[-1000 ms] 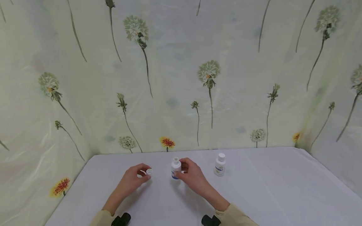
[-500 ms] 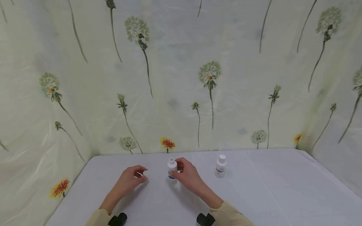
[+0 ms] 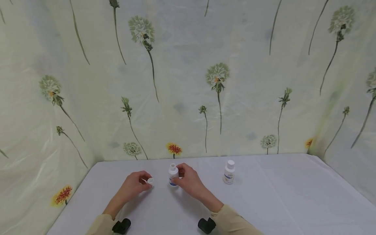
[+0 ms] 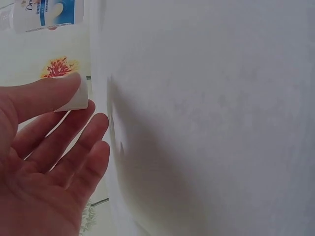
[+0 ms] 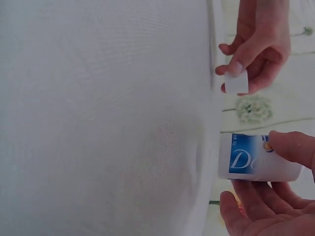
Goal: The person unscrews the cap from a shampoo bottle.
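A small white bottle [image 3: 173,175] with a blue label and a bare open neck is gripped by my right hand [image 3: 191,183], thumb on the near side. In the right wrist view the bottle [image 5: 258,157] shows its blue label, with fingers beneath it. My left hand [image 3: 133,185] pinches a white screw cap [image 3: 150,180] between thumb and fingertips, to the left of the bottle and apart from it. The left wrist view shows this cap [image 4: 76,100] partly covered by the thumb. Farther right stands a second, similar bottle [image 3: 229,173], upright with its white cap on.
A white cloth covers the table [image 3: 282,195]. Behind and at both sides hangs a pale curtain [image 3: 182,81] printed with dandelions and orange flowers. Black wrist-worn devices [image 3: 121,226] sit at both sleeve cuffs.
My right hand has carried the open bottle a little to the left. The left hand has also shifted slightly left with the cap, whose tilt has changed. The second bottle stays put.
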`<state>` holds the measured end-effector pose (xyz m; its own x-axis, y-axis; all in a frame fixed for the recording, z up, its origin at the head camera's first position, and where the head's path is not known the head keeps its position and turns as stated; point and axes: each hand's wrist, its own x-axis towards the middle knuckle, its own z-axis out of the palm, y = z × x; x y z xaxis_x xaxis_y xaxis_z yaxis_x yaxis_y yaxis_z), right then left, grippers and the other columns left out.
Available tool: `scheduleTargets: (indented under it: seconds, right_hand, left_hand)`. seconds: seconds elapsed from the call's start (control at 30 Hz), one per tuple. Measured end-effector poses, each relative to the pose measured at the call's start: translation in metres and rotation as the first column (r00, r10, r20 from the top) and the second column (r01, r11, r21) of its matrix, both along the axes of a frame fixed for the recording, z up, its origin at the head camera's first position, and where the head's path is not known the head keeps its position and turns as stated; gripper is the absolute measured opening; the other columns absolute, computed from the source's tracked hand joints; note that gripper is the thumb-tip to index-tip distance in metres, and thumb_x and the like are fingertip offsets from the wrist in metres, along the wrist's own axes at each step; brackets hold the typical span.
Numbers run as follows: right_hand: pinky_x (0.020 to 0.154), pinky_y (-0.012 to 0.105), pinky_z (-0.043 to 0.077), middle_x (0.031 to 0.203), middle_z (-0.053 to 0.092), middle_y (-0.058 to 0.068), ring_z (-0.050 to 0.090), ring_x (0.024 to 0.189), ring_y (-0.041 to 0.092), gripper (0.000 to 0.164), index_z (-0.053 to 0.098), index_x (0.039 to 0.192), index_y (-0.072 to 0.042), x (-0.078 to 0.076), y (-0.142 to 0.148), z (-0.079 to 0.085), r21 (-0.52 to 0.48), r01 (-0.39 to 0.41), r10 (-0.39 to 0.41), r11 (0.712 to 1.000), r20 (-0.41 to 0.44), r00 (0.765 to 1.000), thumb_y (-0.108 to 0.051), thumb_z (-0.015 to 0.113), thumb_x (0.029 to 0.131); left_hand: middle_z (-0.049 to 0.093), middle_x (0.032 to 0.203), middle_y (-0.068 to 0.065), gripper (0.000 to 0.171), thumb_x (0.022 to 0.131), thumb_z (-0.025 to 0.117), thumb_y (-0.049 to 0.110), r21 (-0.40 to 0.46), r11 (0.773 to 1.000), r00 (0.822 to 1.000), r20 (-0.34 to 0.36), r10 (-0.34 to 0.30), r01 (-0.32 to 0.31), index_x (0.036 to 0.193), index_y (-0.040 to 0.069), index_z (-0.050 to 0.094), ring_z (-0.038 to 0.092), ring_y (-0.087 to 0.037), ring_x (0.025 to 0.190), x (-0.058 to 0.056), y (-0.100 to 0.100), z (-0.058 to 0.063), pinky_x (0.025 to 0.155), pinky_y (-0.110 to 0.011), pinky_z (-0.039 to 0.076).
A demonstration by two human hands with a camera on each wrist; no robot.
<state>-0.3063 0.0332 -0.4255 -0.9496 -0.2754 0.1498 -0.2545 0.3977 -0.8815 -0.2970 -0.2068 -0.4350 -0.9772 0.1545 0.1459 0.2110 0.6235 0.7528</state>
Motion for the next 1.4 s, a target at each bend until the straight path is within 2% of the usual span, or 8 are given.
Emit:
scheduleTargets:
  seconds: [0.53,0.73,1.0,1.13,1.4]
  right_hand:
    - [0.085,0.042,0.053,0.113,0.062,0.009,0.059,0.103,0.026,0.036,0.055,0.116,-0.003,-0.001,-0.009,-0.003,0.022,-0.077,0.076,0.997,0.033,0.997,-0.011,0.075,0.086]
    - [0.085,0.042,0.053,0.113,0.062,0.009,0.059,0.104,0.026,0.037,0.055,0.116,-0.002,0.0,-0.013,-0.002,0.036,-0.089,0.088,0.995,0.032,0.996,-0.011,0.075,0.086]
    - [0.091,0.046,0.051,0.116,0.061,0.01,0.058,0.11,0.03,0.038,0.055,0.117,-0.002,0.003,-0.011,-0.001,0.057,-0.08,0.078,0.995,0.038,0.996,-0.009,0.074,0.084]
    - [0.092,0.046,0.05,0.119,0.061,0.01,0.057,0.114,0.032,0.039,0.056,0.117,-0.003,0.008,-0.006,0.0,0.071,-0.065,0.062,0.995,0.041,0.997,-0.01,0.075,0.084]
    - [0.093,0.047,0.05,0.122,0.059,0.013,0.057,0.116,0.033,0.043,0.054,0.123,-0.002,0.019,0.018,0.002,0.069,-0.058,0.055,0.996,0.04,0.998,-0.014,0.075,0.087]
  left_hand:
    - [0.061,0.078,0.001,0.021,0.074,0.08,0.0,-0.064,0.997,0.999,-0.006,-0.047,0.047,0.091,0.005,0.07,0.054,-0.014,0.067,-0.001,-0.007,-0.007,0.058,-0.03,0.046]
    - [0.062,0.079,0.0,0.023,0.075,0.079,-0.001,-0.063,0.996,0.998,0.001,-0.058,0.058,0.095,0.005,0.071,0.054,-0.014,0.066,-0.002,-0.007,-0.008,0.058,-0.029,0.046]
    - [0.064,0.083,-0.004,0.03,0.075,0.078,-0.001,-0.037,0.993,0.993,-0.025,-0.114,0.113,0.104,-0.002,0.069,0.056,-0.014,0.065,0.001,-0.01,-0.005,0.057,-0.028,0.047]
    - [0.064,0.082,-0.003,0.029,0.076,0.077,0.0,-0.057,0.995,0.996,-0.011,-0.085,0.084,0.105,-0.001,0.069,0.057,-0.015,0.068,0.004,-0.014,-0.004,0.058,-0.03,0.048]
    - [0.063,0.082,0.0,0.031,0.08,0.078,0.005,-0.088,0.995,0.998,0.037,0.048,-0.044,0.109,0.002,0.068,0.06,-0.015,0.074,0.013,-0.014,0.004,0.058,-0.033,0.049]
